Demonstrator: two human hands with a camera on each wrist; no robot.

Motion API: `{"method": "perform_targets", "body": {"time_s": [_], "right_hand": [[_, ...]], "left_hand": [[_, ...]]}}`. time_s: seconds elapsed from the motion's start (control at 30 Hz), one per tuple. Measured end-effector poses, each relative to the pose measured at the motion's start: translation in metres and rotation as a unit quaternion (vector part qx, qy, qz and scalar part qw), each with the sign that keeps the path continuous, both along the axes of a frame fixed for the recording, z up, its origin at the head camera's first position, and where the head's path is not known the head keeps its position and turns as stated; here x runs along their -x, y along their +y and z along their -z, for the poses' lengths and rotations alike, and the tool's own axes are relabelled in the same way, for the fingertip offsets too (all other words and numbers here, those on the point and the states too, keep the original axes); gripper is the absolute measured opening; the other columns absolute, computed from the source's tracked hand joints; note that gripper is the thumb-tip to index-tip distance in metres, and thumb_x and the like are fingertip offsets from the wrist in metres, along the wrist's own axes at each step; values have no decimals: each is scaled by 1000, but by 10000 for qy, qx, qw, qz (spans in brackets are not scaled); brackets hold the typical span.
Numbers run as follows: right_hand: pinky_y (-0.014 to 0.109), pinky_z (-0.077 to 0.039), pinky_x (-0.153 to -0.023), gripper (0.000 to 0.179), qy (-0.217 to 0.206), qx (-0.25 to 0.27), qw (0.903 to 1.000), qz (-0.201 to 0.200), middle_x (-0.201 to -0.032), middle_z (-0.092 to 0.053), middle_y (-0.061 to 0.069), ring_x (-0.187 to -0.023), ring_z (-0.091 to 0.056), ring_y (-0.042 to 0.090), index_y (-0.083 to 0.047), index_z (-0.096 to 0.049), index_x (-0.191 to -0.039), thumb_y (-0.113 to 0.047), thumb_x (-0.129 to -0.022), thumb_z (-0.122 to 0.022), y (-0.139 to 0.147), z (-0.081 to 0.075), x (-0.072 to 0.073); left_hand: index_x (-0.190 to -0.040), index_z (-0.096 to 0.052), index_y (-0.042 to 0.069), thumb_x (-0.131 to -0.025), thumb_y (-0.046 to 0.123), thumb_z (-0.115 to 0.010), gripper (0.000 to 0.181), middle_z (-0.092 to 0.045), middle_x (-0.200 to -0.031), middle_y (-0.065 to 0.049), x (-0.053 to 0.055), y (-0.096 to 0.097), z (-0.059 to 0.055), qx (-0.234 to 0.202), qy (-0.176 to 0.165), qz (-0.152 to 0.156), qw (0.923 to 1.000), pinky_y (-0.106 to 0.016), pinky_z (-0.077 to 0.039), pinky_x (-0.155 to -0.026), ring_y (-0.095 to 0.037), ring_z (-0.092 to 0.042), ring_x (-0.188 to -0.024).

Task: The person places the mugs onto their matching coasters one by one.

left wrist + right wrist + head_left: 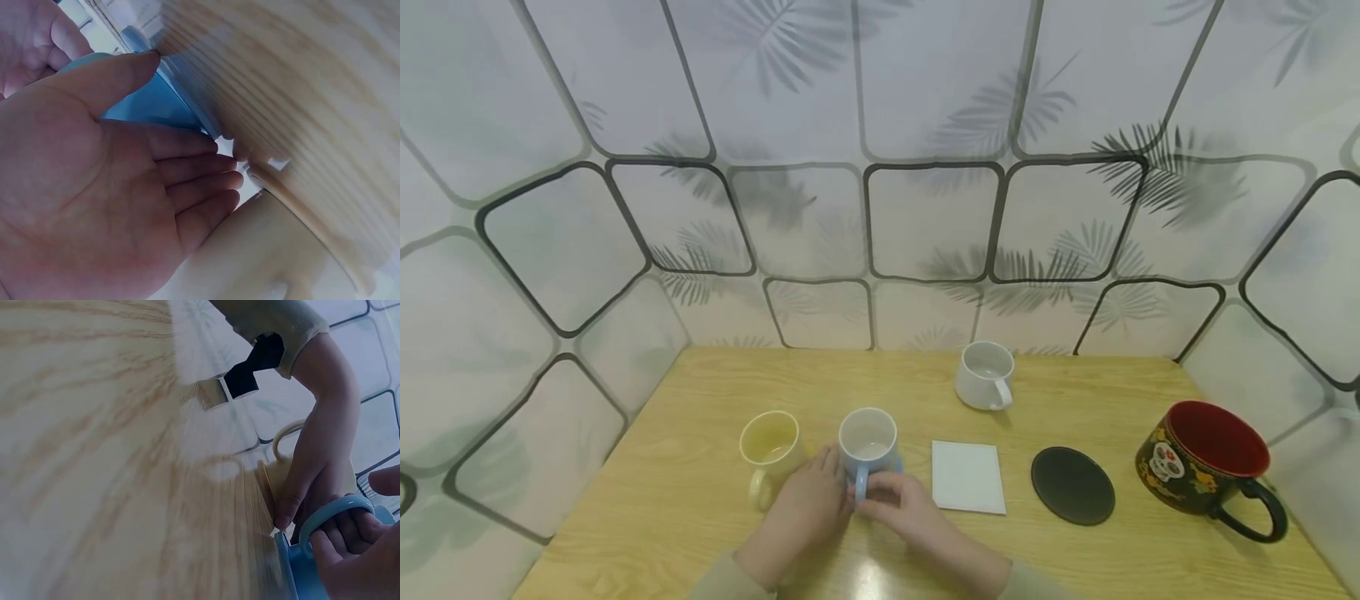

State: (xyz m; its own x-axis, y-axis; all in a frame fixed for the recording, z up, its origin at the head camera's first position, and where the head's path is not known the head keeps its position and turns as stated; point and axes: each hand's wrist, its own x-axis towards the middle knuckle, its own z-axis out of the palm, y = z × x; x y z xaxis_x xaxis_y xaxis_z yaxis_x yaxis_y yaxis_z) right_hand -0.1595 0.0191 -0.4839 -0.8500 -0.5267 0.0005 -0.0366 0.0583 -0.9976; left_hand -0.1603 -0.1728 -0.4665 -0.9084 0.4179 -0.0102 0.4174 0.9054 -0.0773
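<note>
A light blue mug [868,450] with a white inside stands upright on a blue coaster [898,468], which is mostly hidden under it. Thumb and fingers of my right hand [910,507] hold the mug's handle [330,511] on the near side. My left hand [119,169] lies between the blue mug and a yellow mug [769,450], its fingers straight and close together. In the left wrist view its thumb rests against the blue coaster's edge or mug's base; which one I cannot tell. The back of this hand is close beside the yellow mug, whose handle points toward me.
Right of my hands lie a white square coaster [967,477] and a black round coaster [1072,486]. Behind them stands a white mug [981,387]. A large black mug [1183,475] with a skull pattern and red inside stands at the far right. Patterned curtains [932,221] surround the wooden table [662,467].
</note>
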Motion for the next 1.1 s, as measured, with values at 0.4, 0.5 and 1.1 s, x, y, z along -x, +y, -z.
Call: {"method": "perform_targets", "body": {"time_s": [0.4, 0.5, 1.1], "right_hand": [[19, -59, -100, 30, 543, -400, 9976, -157, -129, -72, 28, -122, -70, 46, 8, -69, -124, -12, -101, -68, 4, -2, 2], [30, -61, -103, 32, 566, -645, 9962, -169, -128, -73, 26, -121, -70, 43, 7, -69, -125, -14, -100, -69, 7, -5, 2], [19, -55, -93, 32, 804, -949, 9915, -377, -122, -75, 20, -110, -70, 19, 3, -70, -127, -18, -103, -65, 29, -17, 7]], "left_hand": [[-137, -65, -6, -96, 33, -74, 58, -63, -146, -24, -7, 0, -12, 97, 298, 79, 9995, -46, -54, -117, -36, -62, -138], [-136, -66, -5, -97, 32, -73, 53, -65, -145, -22, -10, 0, -17, 162, 416, 101, 9989, -45, -55, -115, -34, -64, -136], [-125, -71, 1, -91, 42, -80, 54, -74, -129, -17, -20, -5, -49, 424, 1592, 420, 9854, -42, -61, -107, -31, -72, -122]]}}
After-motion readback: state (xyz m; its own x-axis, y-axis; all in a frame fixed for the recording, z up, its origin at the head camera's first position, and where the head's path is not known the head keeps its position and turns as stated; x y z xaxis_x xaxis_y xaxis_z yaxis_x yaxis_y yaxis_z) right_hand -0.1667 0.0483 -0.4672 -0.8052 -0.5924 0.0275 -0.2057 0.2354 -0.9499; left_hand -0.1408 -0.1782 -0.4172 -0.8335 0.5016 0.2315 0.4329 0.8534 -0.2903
